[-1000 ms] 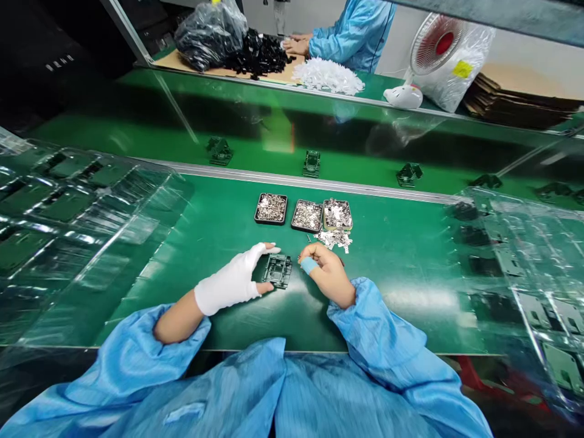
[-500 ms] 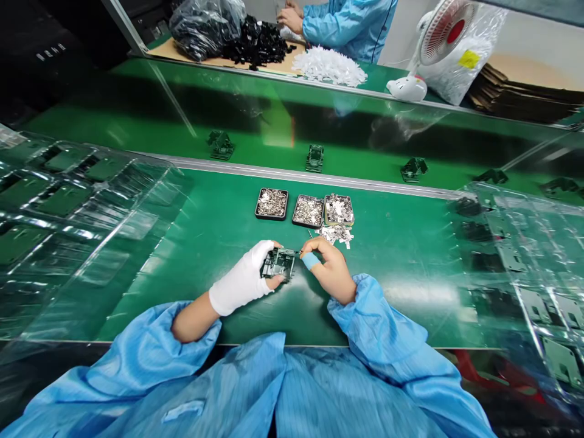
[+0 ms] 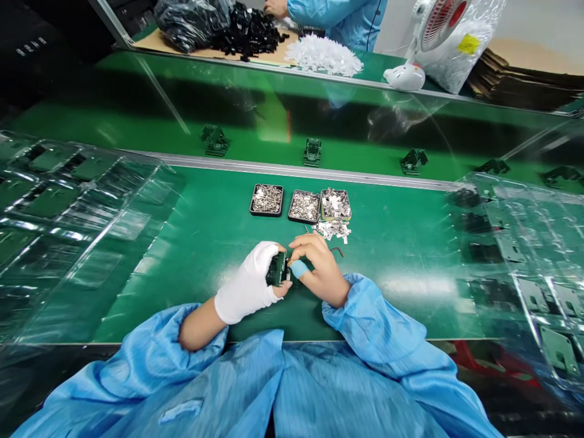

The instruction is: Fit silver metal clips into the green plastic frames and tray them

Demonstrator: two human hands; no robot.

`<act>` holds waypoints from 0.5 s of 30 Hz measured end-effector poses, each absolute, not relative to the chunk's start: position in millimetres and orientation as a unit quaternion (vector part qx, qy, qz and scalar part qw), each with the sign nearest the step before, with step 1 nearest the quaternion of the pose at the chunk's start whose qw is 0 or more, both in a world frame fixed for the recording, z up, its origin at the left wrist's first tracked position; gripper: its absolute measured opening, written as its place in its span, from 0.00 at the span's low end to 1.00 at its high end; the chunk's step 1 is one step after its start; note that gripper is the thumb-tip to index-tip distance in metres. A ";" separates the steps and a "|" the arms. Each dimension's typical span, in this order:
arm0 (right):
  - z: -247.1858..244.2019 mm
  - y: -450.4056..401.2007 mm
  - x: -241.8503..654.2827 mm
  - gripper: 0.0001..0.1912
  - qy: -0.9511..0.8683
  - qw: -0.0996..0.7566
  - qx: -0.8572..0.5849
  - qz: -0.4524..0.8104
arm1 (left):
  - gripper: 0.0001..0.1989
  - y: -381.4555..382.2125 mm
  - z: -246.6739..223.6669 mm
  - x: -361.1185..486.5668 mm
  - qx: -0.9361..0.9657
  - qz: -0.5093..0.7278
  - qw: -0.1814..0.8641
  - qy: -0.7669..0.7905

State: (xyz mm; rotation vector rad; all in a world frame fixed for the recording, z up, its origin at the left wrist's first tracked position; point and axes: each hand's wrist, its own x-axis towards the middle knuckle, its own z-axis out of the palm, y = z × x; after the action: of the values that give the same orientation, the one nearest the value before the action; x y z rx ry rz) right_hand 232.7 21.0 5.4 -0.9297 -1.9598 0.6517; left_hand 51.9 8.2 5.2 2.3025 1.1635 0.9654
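My left hand (image 3: 250,283), in a white fingerless glove, grips a green circuit board assembly (image 3: 277,269) by its edges, tilted up. My right hand (image 3: 319,267), with blue tape round a finger, is closed at the assembly's right side; what its fingertips hold is too small to make out. Beyond my hands stand three square trays of small metal parts: a left one (image 3: 266,200), a middle one (image 3: 304,206) and a right one (image 3: 336,204). Loose silvery pieces (image 3: 333,230) lie in front of the right tray.
Clear plastic trays with boards stand at the left (image 3: 68,201) and right (image 3: 524,243). Behind a metal rail (image 3: 283,172), several board assemblies sit on a green strip. Farther back are a white fan (image 3: 433,36), white pieces (image 3: 323,56) and a person's blue sleeve (image 3: 319,11).
The assembly has been turned more upright in my left hand. My right hand has moved left against it. A small dark bent piece now shows beyond my right hand. The camera view has shifted slightly.
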 end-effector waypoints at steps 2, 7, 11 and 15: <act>5.6 20.2 232.5 0.05 -0.785 0.421 -0.374 0.258 | 0.20 8.5 4.2 51.5 0.823 0.344 0.185 0.412; 6.9 20.0 232.4 0.05 -0.794 0.406 -0.378 0.249 | 0.20 9.9 1.7 50.1 0.822 0.341 0.181 0.418; 7.2 19.9 232.5 0.05 -0.803 0.389 -0.381 0.241 | 0.19 11.2 1.9 48.7 0.821 0.332 0.209 0.415; 7.4 19.6 232.6 0.05 -0.801 0.383 -0.389 0.245 | 0.20 11.4 2.1 47.8 0.819 0.329 0.214 0.418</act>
State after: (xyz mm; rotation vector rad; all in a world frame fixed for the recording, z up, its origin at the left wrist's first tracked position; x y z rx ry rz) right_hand 232.6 19.6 7.4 -0.9922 -2.0428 0.6236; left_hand 47.8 11.4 2.1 2.2735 1.1591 0.9142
